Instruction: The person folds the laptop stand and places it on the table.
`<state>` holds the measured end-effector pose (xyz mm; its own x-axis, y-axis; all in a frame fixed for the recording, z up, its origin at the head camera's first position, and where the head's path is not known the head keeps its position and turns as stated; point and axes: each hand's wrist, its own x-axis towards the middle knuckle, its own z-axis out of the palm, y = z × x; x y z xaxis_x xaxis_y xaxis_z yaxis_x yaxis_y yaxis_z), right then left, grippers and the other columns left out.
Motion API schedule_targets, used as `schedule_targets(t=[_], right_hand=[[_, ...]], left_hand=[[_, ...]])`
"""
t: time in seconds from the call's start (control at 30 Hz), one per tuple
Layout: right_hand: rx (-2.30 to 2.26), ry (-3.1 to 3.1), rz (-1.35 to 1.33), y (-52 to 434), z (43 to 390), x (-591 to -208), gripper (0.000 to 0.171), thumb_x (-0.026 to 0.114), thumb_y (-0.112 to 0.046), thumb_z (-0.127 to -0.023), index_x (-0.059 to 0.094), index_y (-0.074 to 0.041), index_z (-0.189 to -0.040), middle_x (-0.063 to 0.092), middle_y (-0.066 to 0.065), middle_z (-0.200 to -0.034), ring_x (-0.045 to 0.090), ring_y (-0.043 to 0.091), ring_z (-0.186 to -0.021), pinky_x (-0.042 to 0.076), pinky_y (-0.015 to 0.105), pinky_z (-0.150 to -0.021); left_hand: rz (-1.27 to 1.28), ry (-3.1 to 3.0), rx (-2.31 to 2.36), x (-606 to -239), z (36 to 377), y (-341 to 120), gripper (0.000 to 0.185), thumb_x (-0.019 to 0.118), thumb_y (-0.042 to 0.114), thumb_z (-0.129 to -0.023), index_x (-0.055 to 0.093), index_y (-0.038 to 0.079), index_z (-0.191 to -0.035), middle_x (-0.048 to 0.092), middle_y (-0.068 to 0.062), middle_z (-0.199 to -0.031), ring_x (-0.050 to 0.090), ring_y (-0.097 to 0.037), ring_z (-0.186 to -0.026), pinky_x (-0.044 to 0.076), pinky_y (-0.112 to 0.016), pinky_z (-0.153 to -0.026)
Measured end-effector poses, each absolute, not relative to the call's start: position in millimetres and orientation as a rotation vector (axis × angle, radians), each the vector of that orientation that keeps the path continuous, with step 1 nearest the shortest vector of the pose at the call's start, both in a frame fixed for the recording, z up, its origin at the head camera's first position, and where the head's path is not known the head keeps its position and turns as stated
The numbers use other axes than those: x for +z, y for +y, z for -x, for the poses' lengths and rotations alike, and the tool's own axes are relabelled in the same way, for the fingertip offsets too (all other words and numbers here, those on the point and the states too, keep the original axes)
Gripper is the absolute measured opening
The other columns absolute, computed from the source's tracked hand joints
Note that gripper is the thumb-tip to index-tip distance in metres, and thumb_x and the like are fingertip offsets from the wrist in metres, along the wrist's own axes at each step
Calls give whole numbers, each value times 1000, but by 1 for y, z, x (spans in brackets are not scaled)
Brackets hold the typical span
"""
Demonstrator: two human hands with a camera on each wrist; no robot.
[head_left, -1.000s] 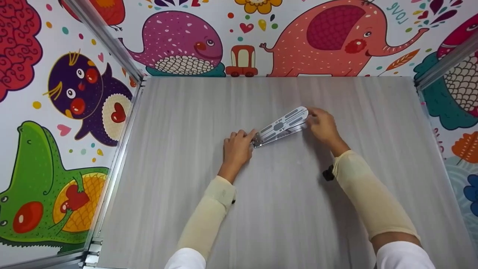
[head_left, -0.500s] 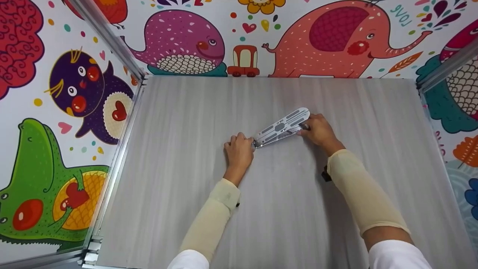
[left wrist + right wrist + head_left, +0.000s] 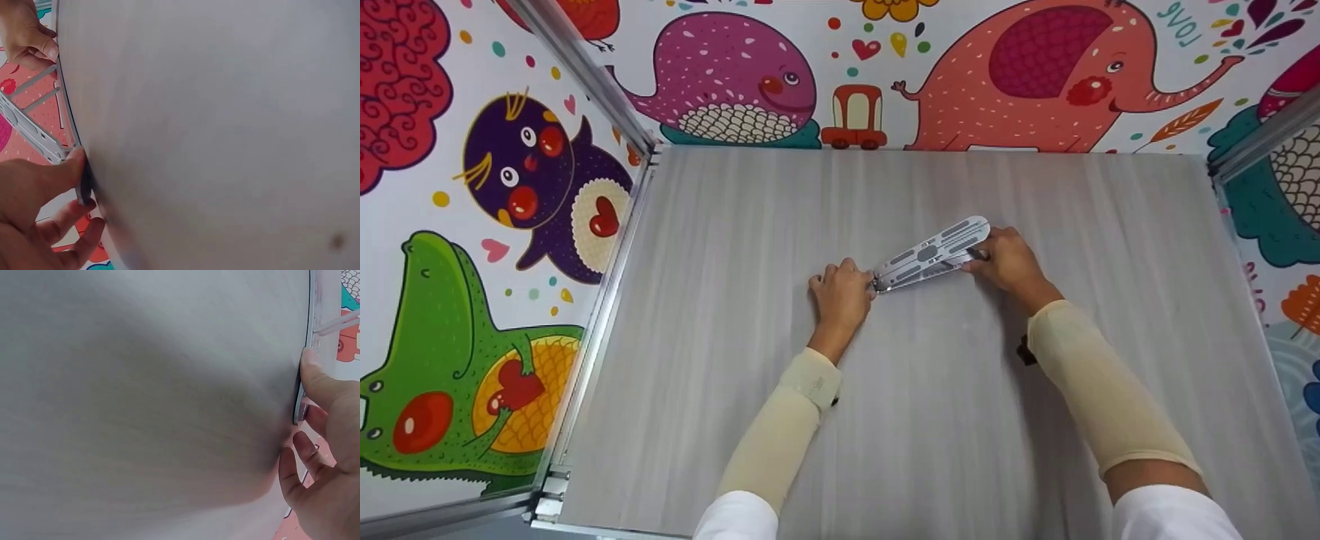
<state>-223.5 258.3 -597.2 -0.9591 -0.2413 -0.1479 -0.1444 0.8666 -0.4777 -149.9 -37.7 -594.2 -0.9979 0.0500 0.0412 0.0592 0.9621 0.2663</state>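
Observation:
A flat silver metal folding stand (image 3: 930, 255) with slotted holes lies slantwise on the grey table (image 3: 930, 420). My left hand (image 3: 861, 283) pinches its narrow hinged end, thumb against the metal. My right hand (image 3: 988, 251) grips the wide rounded end from the near side. In the left wrist view my left hand (image 3: 34, 208) presses its thumb on the dark hinge, the stand (image 3: 31, 132) reaches away from it, and thin metal rods show beneath. In the right wrist view my right hand (image 3: 326, 455) has its thumb on the stand's edge (image 3: 323, 315).
Walls (image 3: 510, 187) covered in bright cartoon animals close the table in on the left, back and right, with aluminium frame rails (image 3: 607, 247) along the edges. Both forearms wear beige sleeves.
My right hand has slid from over the stand's far tip to its near side edge. The left hand has stayed at the hinged end, and the stand has barely moved.

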Motion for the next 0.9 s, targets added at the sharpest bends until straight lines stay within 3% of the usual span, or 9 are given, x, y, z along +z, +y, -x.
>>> schedule_targets(t=[0.17,0.33,0.6,0.9], right_hand=[[-705,2872,320,260,217,-598,42,85,-24,-83,76,-5,-120,67,16,-132,55,38,-120,45,54,-105],[-714,2977,409,260,205,-603,42,86,-25,-82,77,-5,-118,70,19,-124,61,42,-113,49,56,-98],[-708,3081,333,242,179,-608,46,83,-27,-85,73,-3,-123,70,21,-106,64,39,-92,54,53,-82],[-621,3208,320,238,159,-607,38,83,-26,-84,77,-3,-114,70,19,-91,64,42,-80,52,59,-66]], left_hand=[[82,-3149,-409,-590,163,-40,35,83,32,-84,78,25,-118,69,-3,-108,64,-29,-105,43,-54,-93],[134,-3194,-379,-592,182,-46,39,79,34,-88,73,29,-126,68,1,-114,61,-27,-110,39,-58,-100],[257,-3127,-297,-599,213,-60,31,74,33,-91,76,34,-121,69,7,-122,61,-27,-115,30,-71,-110],[349,-3180,-174,-586,236,-49,24,78,29,-89,79,24,-112,72,4,-115,60,-30,-117,27,-75,-111]])
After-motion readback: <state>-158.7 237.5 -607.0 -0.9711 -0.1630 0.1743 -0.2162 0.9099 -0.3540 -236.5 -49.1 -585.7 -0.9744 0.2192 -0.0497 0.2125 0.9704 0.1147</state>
